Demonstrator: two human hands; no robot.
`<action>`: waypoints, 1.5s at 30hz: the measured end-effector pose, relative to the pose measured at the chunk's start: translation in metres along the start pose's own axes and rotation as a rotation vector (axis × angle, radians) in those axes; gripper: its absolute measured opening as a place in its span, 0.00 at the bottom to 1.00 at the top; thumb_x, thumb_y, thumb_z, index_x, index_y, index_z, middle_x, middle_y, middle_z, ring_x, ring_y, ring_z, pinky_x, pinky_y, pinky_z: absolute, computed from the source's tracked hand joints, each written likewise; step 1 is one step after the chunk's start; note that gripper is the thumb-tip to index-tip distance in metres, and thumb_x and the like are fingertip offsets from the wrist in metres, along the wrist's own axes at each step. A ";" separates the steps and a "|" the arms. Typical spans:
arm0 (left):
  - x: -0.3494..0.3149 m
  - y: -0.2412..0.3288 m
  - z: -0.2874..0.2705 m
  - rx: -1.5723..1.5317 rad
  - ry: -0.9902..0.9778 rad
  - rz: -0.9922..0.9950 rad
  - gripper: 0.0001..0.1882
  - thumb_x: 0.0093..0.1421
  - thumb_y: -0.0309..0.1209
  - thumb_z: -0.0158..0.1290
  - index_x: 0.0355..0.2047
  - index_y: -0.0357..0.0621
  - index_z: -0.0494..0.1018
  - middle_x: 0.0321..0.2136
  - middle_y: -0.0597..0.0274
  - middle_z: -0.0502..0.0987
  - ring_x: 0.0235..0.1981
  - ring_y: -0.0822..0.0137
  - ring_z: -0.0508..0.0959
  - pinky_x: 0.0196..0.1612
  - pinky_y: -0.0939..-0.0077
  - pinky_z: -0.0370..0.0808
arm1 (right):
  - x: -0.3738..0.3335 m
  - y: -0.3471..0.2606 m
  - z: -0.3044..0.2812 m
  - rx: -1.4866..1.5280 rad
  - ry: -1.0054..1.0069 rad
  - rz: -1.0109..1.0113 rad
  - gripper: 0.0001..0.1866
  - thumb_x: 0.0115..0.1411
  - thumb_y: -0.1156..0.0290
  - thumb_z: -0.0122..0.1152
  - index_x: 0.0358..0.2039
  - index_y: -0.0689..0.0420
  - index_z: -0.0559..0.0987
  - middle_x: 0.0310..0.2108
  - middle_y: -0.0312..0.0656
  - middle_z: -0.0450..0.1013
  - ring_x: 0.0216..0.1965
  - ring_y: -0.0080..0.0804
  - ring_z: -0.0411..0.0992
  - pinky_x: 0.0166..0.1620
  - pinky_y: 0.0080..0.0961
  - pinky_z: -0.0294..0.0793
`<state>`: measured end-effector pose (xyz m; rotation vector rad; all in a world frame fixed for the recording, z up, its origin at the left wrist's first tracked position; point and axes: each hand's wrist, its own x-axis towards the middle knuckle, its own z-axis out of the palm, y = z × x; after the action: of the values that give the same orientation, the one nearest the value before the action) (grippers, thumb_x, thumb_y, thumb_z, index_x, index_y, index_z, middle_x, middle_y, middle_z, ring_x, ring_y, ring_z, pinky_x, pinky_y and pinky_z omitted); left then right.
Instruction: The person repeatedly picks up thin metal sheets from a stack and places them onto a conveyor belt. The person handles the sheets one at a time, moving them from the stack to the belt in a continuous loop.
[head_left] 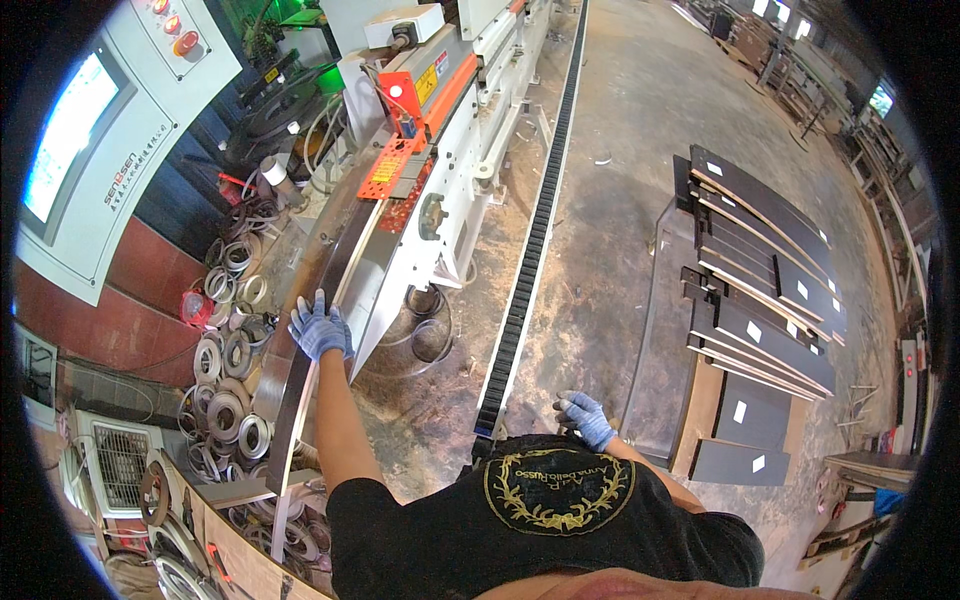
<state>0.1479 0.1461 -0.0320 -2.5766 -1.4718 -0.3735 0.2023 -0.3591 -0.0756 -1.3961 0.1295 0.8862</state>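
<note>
Since the left hand [322,332] is lying on it, fingers slightly apart, part of the long panel [291,412] is covered. It's left of centre in the frame, narrow, dark on top with a pale edge. Far end gets lost around the orange guard [390,168] (upper left of centre, pretty cluttered there). Right hand [588,420], lower middle, looks curled; can't tell if it's gripping anything.

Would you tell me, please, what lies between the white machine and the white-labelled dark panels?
In the head view, a long black track with pale edges runs between the white machine and dark panels, dusty floor on either side.
</note>
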 end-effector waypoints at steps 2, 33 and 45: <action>0.000 0.001 -0.002 0.015 -0.012 -0.002 0.26 0.56 0.49 0.45 0.56 0.72 0.60 0.61 0.61 0.54 0.61 0.54 0.54 0.62 0.53 0.47 | 0.000 0.001 0.001 0.018 0.007 0.000 0.14 0.58 0.67 0.56 0.44 0.58 0.74 0.36 0.36 0.74 0.33 0.23 0.71 0.37 0.20 0.72; 0.057 0.066 0.031 0.174 0.011 -0.034 0.25 0.58 0.57 0.38 0.57 0.81 0.57 0.62 0.59 0.51 0.60 0.52 0.55 0.58 0.52 0.54 | -0.003 0.036 -0.045 -0.016 0.270 -0.124 0.25 0.54 0.57 0.61 0.45 0.64 0.72 0.35 0.41 0.74 0.32 0.26 0.72 0.36 0.23 0.73; -0.130 0.144 0.003 -0.989 -0.026 0.565 0.29 0.58 0.44 0.47 0.56 0.43 0.61 0.57 0.50 0.59 0.59 0.55 0.60 0.59 0.64 0.58 | 0.072 -0.042 -0.281 -0.498 1.317 -0.047 0.37 0.44 0.48 0.62 0.54 0.49 0.66 0.47 0.52 0.67 0.50 0.46 0.66 0.52 0.38 0.64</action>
<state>0.2092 -0.0338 -0.0739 -3.5415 -0.5011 -1.2079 0.3930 -0.5711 -0.1455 -2.2513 0.9060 -0.1992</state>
